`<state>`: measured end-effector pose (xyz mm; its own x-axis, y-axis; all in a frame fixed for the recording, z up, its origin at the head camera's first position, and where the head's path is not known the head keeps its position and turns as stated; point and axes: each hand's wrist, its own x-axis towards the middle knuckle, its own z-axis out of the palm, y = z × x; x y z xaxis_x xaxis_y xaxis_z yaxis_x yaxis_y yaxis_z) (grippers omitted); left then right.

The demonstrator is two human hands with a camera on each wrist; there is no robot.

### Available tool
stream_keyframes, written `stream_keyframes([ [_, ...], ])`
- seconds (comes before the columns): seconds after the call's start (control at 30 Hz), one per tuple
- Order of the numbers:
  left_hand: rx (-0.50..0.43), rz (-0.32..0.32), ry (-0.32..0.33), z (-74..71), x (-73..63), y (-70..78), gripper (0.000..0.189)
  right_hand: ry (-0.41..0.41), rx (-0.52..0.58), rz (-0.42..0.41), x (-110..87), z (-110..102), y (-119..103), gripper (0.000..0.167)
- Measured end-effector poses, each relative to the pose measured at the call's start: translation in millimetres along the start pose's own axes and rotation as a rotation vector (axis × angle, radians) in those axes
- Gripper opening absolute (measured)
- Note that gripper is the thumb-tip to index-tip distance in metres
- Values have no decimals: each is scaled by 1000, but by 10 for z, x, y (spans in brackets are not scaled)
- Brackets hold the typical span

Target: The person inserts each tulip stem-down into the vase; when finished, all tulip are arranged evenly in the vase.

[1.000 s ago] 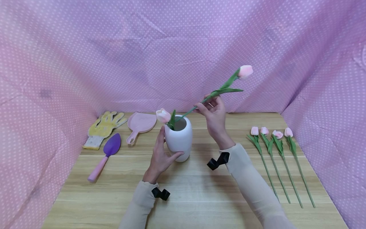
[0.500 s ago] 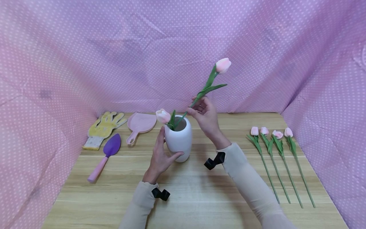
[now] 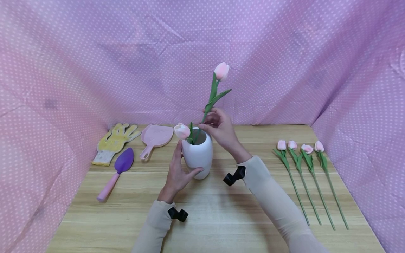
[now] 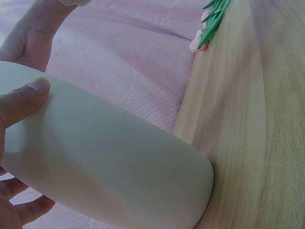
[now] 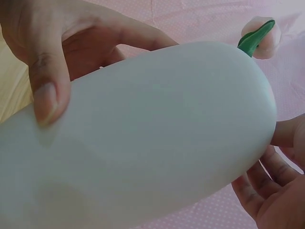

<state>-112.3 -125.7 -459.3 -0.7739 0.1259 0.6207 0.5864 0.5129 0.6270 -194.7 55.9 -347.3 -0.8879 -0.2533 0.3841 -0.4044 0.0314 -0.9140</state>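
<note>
A white vase (image 3: 197,158) stands on the wooden table in the head view. My left hand (image 3: 178,174) grips its left side, thumb across the front and fingers round the far side. One pink tulip (image 3: 182,131) leans out over the vase's left rim, its stem inside. Above the mouth, my right hand (image 3: 219,128) pinches the stem of a second pink tulip (image 3: 222,71) between thumb and fingers. That tulip stands nearly upright, its lower stem reaching down into the vase. In the right wrist view the vase (image 5: 157,129) hides most of the right hand's pinch.
Several pink tulips (image 3: 307,149) lie side by side on the right of the table. On the left are a yellow and white glove (image 3: 114,144), a pink dustpan (image 3: 157,135) and a purple trowel (image 3: 124,160) with a pink handle. Dotted pink cloth (image 3: 177,63) hangs behind.
My right hand has moved left and the held tulip has swung from a slant to nearly upright, its stem deeper in the vase. The left hand and vase stay put.
</note>
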Motion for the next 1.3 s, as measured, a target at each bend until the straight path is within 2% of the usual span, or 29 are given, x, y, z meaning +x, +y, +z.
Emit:
stream_keyframes([
  [0.37,-13,0,6,-2,2,-8,132,-30,-90,18,9,27,3,38],
  [0.53,-5,-2,3,-1,-1,-15,132,-42,-91,11,-1,25,-4,34],
  [0.83,-2,8,1,-3,-5,-7,134,12,-24,-5,0,19,11,20],
  [0.97,0,8,3,-4,-6,-5,134,13,13,-16,2,22,-5,19],
  [1.2,-7,-2,-2,-4,-7,-2,133,48,89,13,10,25,-22,18],
  [1.3,-6,-9,-6,-6,-7,-1,133,42,100,-6,18,42,-20,17],
])
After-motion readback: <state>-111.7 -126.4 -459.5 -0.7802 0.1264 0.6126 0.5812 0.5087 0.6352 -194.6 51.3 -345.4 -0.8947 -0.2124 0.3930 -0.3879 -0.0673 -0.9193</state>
